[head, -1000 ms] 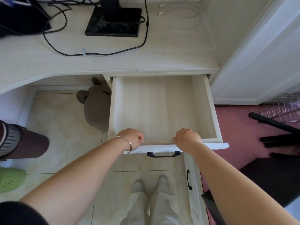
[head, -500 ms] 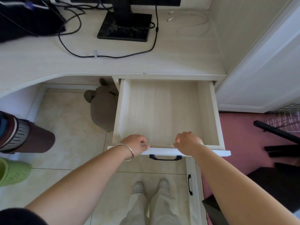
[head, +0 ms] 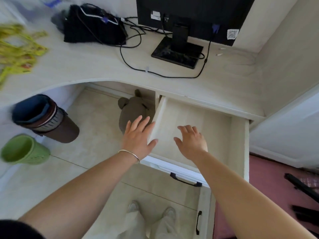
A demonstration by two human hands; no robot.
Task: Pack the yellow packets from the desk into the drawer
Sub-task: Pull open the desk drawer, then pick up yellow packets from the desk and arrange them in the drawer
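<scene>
head view, looking down: my left hand (head: pixel 138 137) is flat with its fingers spread and straight, gripping nothing, over the left wall of the pulled-out drawer (head: pixel 238 144), the thumb lying across that wall. a thin metal bangle (head: pixel 129 153) sits on that wrist. my right hand (head: pixel 192 142) is just as slack, palm down, fingers loosely spread, over the drawer's pale wooden floor; whether it touches the wood i cannot tell. the drawer's dark handle (head: pixel 185 181) is on its front, nearest me.

the yellow packets (head: pixel 19 49) lie in a blurred heap on the desk (head: pixel 82 66), far to the left of the drawer and well apart from both hands. none are in the drawer.

beyond the drawer on the desk stands a black monitor (head: pixel 189 12) on its flat base, with black cables looping toward a black bag (head: pixel 93 25) to the left. two white stickers on the monitor's back, one (head: pixel 232 34) with a square code, carry print too small to read.

left of the drawer, under the desk, sit a grey plush toy (head: pixel 133 109), a brown bin (head: pixel 50 121) and a green basket (head: pixel 24 150).
</scene>
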